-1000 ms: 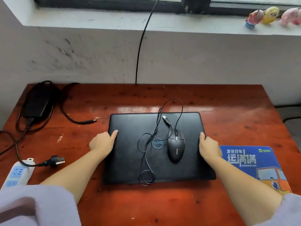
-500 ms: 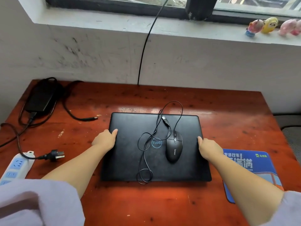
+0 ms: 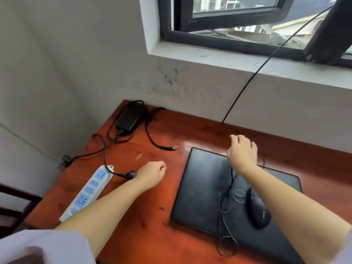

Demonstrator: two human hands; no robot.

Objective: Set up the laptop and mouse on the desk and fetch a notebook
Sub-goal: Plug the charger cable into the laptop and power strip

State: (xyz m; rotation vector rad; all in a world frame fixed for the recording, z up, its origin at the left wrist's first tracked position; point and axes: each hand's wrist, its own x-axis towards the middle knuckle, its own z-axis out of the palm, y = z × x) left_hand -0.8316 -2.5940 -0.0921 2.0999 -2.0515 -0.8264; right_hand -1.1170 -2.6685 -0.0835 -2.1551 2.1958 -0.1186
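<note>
Head view. The closed laptop (image 3: 205, 189) lies flat on the tabletop (image 3: 162, 221), lid down, at about 4 o'clock in the frame. The mouse (image 3: 259, 212) sits on the lid near its 4 o'clock corner, its thin cable (image 3: 226, 204) looped loosely across the lid and trailing off the near edge. It looks as if the two were set down as one stack, so the mouse still has to come off before the lid can open.

The left hand (image 3: 152, 176) hovers low over bare wood at 9 o'clock of the laptop, fingers loosely curled and holding nothing; it is just beside the power plug (image 3: 129, 175), which lies unplugged next to the white power strip (image 3: 89, 189). The right hand (image 3: 242, 149) reaches across the laptop's far edge at 12 o'clock, fingers relaxed and spread downward, grasping nothing that I can see; whether they touch the wood is unclear. My guess is that both hands are turning toward the charger brick (image 3: 129, 117) and its loose barrel connector (image 3: 169, 148) at 10 o'clock.

Hidden or unclear: the right forearm covers part of the lid and the mouse cable's far end. The laptop's right edge and the tabletop beyond it are cut off. No notebook is in view. The frame is tilted and slightly blurred.
</note>
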